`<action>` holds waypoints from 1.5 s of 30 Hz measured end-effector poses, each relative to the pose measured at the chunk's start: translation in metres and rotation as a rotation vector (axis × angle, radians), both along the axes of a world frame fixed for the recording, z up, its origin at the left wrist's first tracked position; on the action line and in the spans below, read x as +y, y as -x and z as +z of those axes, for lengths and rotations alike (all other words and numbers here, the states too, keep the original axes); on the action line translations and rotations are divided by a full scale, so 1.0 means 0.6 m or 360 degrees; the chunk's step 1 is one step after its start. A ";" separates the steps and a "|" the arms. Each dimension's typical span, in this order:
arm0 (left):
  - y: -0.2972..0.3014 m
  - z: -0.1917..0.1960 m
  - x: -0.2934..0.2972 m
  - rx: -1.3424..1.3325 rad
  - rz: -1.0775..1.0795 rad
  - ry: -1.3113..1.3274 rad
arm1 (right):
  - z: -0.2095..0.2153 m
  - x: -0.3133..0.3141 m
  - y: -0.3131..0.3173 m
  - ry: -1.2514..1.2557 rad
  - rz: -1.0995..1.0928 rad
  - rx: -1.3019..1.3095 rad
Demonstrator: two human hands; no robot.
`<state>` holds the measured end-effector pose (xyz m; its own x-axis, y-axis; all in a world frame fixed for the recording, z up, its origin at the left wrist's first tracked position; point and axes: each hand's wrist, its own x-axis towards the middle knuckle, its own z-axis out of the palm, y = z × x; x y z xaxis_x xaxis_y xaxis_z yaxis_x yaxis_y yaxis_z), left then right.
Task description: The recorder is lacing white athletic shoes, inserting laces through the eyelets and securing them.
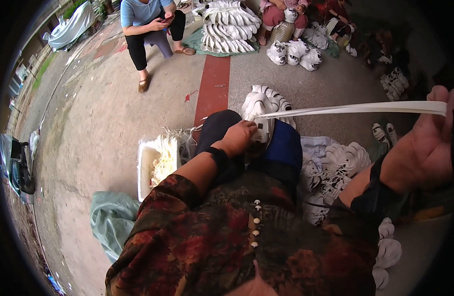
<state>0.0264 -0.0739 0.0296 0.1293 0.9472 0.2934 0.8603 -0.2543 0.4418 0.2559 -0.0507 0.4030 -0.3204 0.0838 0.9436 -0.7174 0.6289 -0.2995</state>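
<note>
- Large pile of white uppers [343,158] lay beside the wearer's right thigh [286,148], some with laces tangled over them.
- White box [144,170] of pale laces stood on the ground by the left thigh [217,128].
- Stack of nested white uppers [269,100] sat just beyond the knees.
- Shoe upper [261,132], white with a small dark square patch, rested between the thighs, partly hidden by the left hand [237,138]. Judged light and pliable, fairly tough, liable to twist if held loosely; best hold seemed to be its side, steadied against the legs. Long axis seemed to run roughly away from the body; could not tell for certain which end was the toe.
- Right hand [435,130] was raised far out to the right, fingers bent around the lace's far end; whether pinched or looped there, could not tell.
- Left hand lay palm down on the upper, fingers at the near end of the lace; could not tell whether they pinched it or only pressed.
- White lace [355,108], strands side by side, stretched taut from upper to right hand, long axis nearly level, rising slightly rightward. Judged very light, soft, limp once slack, perhaps a little slippery; best gripped close to its end.
</note>
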 end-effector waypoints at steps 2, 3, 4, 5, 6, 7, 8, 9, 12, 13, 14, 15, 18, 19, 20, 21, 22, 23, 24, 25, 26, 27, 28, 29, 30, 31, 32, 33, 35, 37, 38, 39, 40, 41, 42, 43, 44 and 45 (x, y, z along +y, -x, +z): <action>0.002 -0.002 0.005 -0.0119 0.0034 -0.0082 | -0.024 -0.007 0.008 -0.0117 -0.0013 0.0000; 0.007 -0.003 0.009 -0.0441 0.0230 0.0004 | -0.043 -0.033 0.010 0.0140 -0.0174 -0.0070; 0.015 -0.001 0.015 -0.0762 0.0419 0.0085 | -0.055 -0.047 0.012 0.0391 -0.0342 -0.0139; 0.023 -0.007 0.028 -0.0809 0.0549 0.0043 | -0.060 -0.043 0.015 0.0231 -0.0370 -0.0227; 0.029 -0.010 0.040 -0.0817 0.0561 0.0037 | -0.063 -0.034 0.008 0.0225 -0.0358 -0.0235; 0.032 -0.009 0.052 -0.0726 0.0573 0.0100 | -0.065 -0.025 0.001 0.0218 -0.0362 -0.0283; 0.034 -0.009 0.063 -0.0634 0.0585 0.0164 | -0.067 -0.018 -0.004 0.0213 -0.0367 -0.0331; 0.033 -0.010 0.072 -0.0526 0.0581 0.0169 | -0.071 -0.015 -0.008 0.0281 -0.0409 -0.0301; 0.023 -0.011 0.098 -0.0339 0.0622 0.0222 | -0.073 -0.004 0.005 0.0074 -0.0530 -0.0207; 0.023 -0.011 0.103 -0.0345 0.0621 0.0226 | -0.074 -0.002 0.006 0.0076 -0.0531 -0.0214; 0.023 -0.011 0.108 -0.0215 0.0594 0.0272 | -0.075 -0.001 0.006 0.0054 -0.0532 -0.0228; 0.021 -0.011 0.111 -0.0084 0.0565 0.0316 | -0.075 0.000 0.006 0.0033 -0.0533 -0.0241; 0.004 -0.012 0.112 -0.0478 0.0982 0.0255 | -0.089 0.014 -0.006 0.0082 -0.0800 -0.0132; 0.012 -0.024 0.120 -0.0472 0.0978 0.0254 | -0.090 0.013 -0.003 0.0084 -0.0804 -0.0126; 0.030 -0.043 0.128 -0.0109 0.0805 0.0287 | -0.091 0.010 0.006 0.0043 -0.0932 -0.0043; 0.043 -0.061 0.133 0.0250 0.0627 0.0316 | -0.092 0.006 0.013 0.0001 -0.1059 0.0042; 0.047 -0.060 0.132 0.0255 0.0615 0.0312 | -0.090 0.005 0.012 0.0000 -0.1070 0.0046; 0.050 -0.058 0.130 0.0237 0.0515 0.0308 | -0.086 0.004 0.010 0.0046 -0.0860 -0.0056; 0.050 -0.056 0.131 0.0219 0.0415 0.0303 | -0.084 0.002 0.010 0.0090 -0.0647 -0.0156; 0.042 -0.056 0.131 0.0227 0.0408 0.0296 | -0.081 0.001 0.015 0.0051 -0.0548 -0.0190; 0.027 -0.057 0.130 -0.0414 0.0684 0.0244 | -0.082 0.002 0.011 0.0047 -0.0555 -0.0182; 0.018 -0.058 0.128 -0.1063 0.0943 0.0185 | -0.084 0.004 0.008 0.0042 -0.0623 -0.0202; 0.017 -0.056 0.124 -0.1060 0.0942 0.0184 | -0.086 0.006 0.007 0.0042 -0.0685 -0.0224; 0.018 -0.054 0.121 -0.1009 0.0885 0.0187 | -0.084 0.006 0.010 0.0042 -0.0686 -0.0222; 0.018 -0.052 0.118 -0.0958 0.0828 0.0190 | -0.081 0.007 0.017 0.0018 -0.0552 -0.0246; 0.016 -0.051 0.116 -0.0961 0.0824 0.0187 | -0.077 0.006 0.023 -0.0009 -0.0419 -0.0271; 0.014 -0.050 0.115 -0.0904 0.0861 0.0143 | -0.077 0.005 0.026 -0.0013 -0.0423 -0.0273; 0.014 -0.049 0.115 -0.0847 0.0897 0.0099 | -0.078 0.004 0.029 -0.0021 -0.0435 -0.0248; 0.023 -0.062 0.123 -0.1070 0.0987 0.0181 | -0.076 0.002 0.039 -0.0033 -0.0437 -0.0228; 0.035 -0.050 0.126 -0.1764 0.1016 0.0522 | -0.070 0.003 0.053 -0.0031 -0.0235 -0.0244; 0.037 -0.052 0.125 -0.1762 0.1013 0.0525 | -0.071 -0.002 0.054 -0.0030 -0.0239 -0.0244; 0.039 -0.054 0.124 -0.1791 0.0931 0.0557 | -0.072 -0.009 0.052 0.0060 -0.0395 -0.0318; 0.041 -0.054 0.126 -0.1810 0.0833 0.0590 | -0.071 -0.017 0.050 0.0148 -0.0566 -0.0383; 0.041 -0.053 0.128 -0.1795 0.0812 0.0595 | -0.068 -0.020 0.052 0.0148 -0.0588 -0.0371; 0.040 -0.052 0.130 -0.1862 0.0834 0.0607 | -0.063 -0.021 0.056 0.0157 -0.0465 -0.0442; 0.040 -0.049 0.125 -0.1933 0.0871 0.0621 | -0.062 -0.018 0.061 0.0170 -0.0330 -0.0517; 0.040 -0.045 0.123 -0.1917 0.0860 0.0630 | -0.065 -0.010 0.066 0.0178 -0.0345 -0.0505; 0.041 -0.040 0.121 -0.2161 0.0979 0.0638 | -0.071 0.002 0.072 0.0176 -0.0154 -0.0478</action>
<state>0.0020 -0.0014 0.0055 -0.4422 0.7952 -0.4150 -0.3083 0.2997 0.9028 0.2125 -0.0493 0.3602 -0.5685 0.2242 0.7915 -0.5253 0.6416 -0.5590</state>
